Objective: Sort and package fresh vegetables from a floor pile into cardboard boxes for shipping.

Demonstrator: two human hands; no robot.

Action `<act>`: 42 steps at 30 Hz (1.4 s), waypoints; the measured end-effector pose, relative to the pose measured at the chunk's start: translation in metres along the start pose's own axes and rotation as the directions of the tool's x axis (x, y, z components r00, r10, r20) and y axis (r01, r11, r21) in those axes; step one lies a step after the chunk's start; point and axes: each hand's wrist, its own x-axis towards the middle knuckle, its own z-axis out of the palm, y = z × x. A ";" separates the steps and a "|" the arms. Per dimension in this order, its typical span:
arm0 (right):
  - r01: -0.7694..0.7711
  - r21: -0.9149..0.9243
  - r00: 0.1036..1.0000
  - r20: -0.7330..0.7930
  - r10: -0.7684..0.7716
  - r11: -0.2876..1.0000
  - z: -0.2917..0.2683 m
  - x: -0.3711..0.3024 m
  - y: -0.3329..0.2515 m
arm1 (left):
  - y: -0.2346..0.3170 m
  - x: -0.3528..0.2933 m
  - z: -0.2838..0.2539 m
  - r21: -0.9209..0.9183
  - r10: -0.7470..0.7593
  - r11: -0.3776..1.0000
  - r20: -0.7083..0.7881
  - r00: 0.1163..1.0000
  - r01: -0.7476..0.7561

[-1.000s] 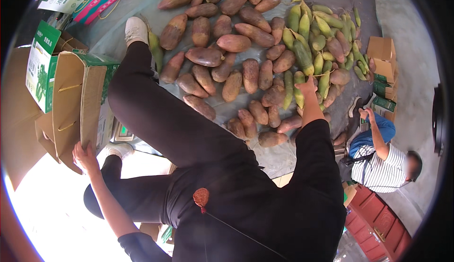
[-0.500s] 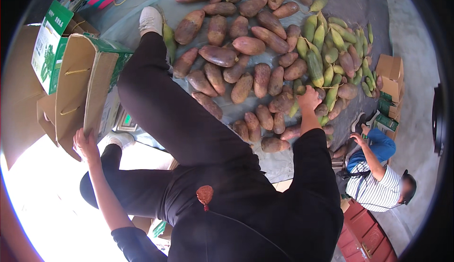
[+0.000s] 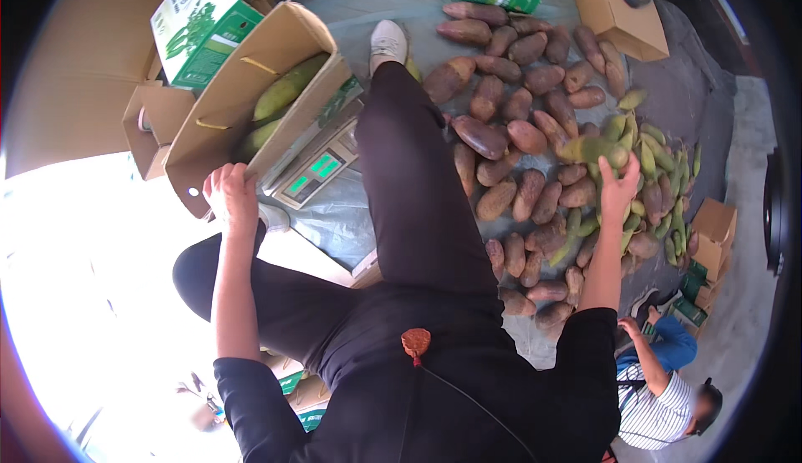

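The left hand (image 3: pixel 231 197) grips the edge of a box (image 3: pixel 227 100) containing green radishes (image 3: pixel 288 94); the right hand (image 3: pixel 620 187) grasps a green radish (image 3: pixel 586 151), which is over the reddish radishes (image 3: pixel 496 200).

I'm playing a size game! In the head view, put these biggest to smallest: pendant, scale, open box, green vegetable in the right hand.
1. Open box
2. Scale, partly hidden
3. Green vegetable in the right hand
4. Pendant

That's only how big they look here.
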 end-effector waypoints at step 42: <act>-0.458 0.280 0.859 0.386 0.337 0.844 0.087 -0.061 -0.017 | -0.008 0.000 -0.003 -0.038 -0.104 0.994 -0.088 0.991 0.101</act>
